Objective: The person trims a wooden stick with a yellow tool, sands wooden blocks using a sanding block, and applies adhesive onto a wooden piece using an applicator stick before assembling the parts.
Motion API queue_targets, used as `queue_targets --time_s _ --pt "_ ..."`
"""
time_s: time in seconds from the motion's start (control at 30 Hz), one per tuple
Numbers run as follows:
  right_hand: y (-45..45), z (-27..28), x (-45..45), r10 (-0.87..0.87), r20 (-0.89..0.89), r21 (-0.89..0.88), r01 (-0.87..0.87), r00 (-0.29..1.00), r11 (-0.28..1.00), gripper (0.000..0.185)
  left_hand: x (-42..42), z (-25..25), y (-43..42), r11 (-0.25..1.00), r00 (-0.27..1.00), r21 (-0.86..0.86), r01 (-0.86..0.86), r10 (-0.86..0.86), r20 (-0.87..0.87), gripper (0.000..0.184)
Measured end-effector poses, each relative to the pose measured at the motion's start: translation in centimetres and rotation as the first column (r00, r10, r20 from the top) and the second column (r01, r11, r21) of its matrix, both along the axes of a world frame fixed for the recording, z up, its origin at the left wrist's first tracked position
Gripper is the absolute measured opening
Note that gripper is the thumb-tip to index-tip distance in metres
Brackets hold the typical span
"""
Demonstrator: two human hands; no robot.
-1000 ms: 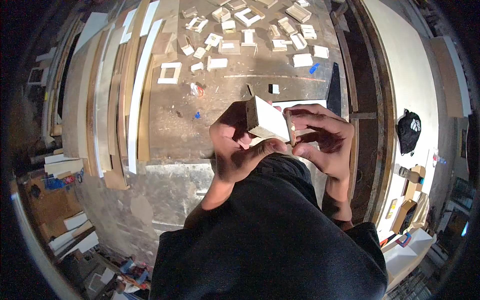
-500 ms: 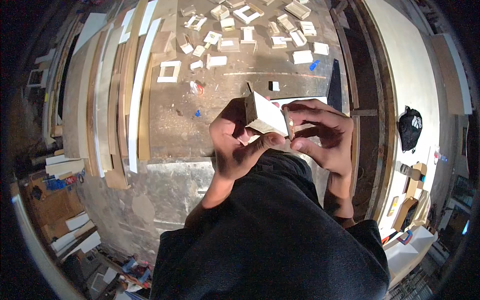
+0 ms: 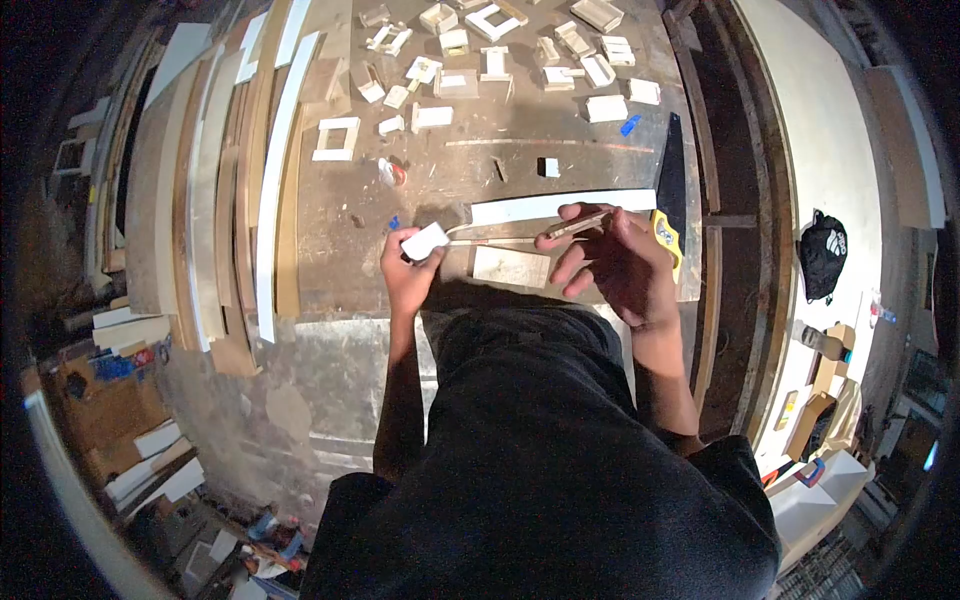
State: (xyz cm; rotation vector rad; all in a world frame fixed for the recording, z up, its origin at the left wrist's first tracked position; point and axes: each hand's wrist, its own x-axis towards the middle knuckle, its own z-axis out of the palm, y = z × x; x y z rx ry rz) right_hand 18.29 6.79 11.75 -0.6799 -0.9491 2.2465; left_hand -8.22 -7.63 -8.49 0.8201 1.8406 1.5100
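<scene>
At the near edge of the workbench, my left hand [image 3: 405, 282] is closed on a small white-faced block [image 3: 425, 242], thumb and fingers at its sides. My right hand [image 3: 635, 265] is raised to the right, with a thin wooden strip [image 3: 578, 225] pinched in its fingers and the other fingers spread. Between the hands lies a flat wooden board [image 3: 510, 266]. Behind it runs a long white strip [image 3: 560, 206]. A handsaw with a yellow handle [image 3: 665, 240] and dark blade [image 3: 673, 160] lies beside my right hand.
Several small wooden frames and boxes [image 3: 495, 22] are scattered over the far workbench [image 3: 440, 180]. Long boards [image 3: 285, 150] are stacked at the left. A small white block [image 3: 548, 167] and a blue scrap [image 3: 629, 126] lie nearer. A black bag [image 3: 820, 258] rests on the right-hand panel.
My hands have parted. The white-faced block has gone down and left in my left hand, while my right hand has drawn away with the thin strip. The board, white strip and saw handle now show.
</scene>
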Motion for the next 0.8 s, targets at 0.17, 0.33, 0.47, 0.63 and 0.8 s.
queue_targets --time_s 0.17,0.33,0.47,0.63,0.8 --pt "-0.1 0.3 -1.2 0.128 0.013 -0.211 -0.123 0.992 0.970 0.054 -2.4 -7.8 -3.8 0.982 0.902 -0.097 -0.162 0.107 -0.419 0.044" --pt "-0.1 -0.1 -3.0 0.179 0.014 -0.235 -0.171 0.984 0.957 0.054 -2.6 -6.2 -3.8 0.920 0.637 -0.329 -0.212 -0.126 -0.760 0.053" --pt "-0.1 0.6 -4.6 0.233 0.014 -0.185 -0.226 0.972 0.956 0.054 -3.2 -1.1 -1.2 0.991 0.763 -0.075 -0.108 0.035 -0.645 0.035" --pt "-0.8 0.5 -7.9 0.336 -0.073 -0.109 -0.343 0.939 0.933 0.054 -0.8 15.0 0.8 0.994 0.996 0.086 -0.060 0.065 -0.058 0.016" --pt "-2.3 0.4 -12.1 0.433 -0.110 -0.030 -0.438 0.895 0.898 0.052 -3.5 23.4 0.8 0.905 0.911 0.158 0.396 -0.365 -0.192 0.032"
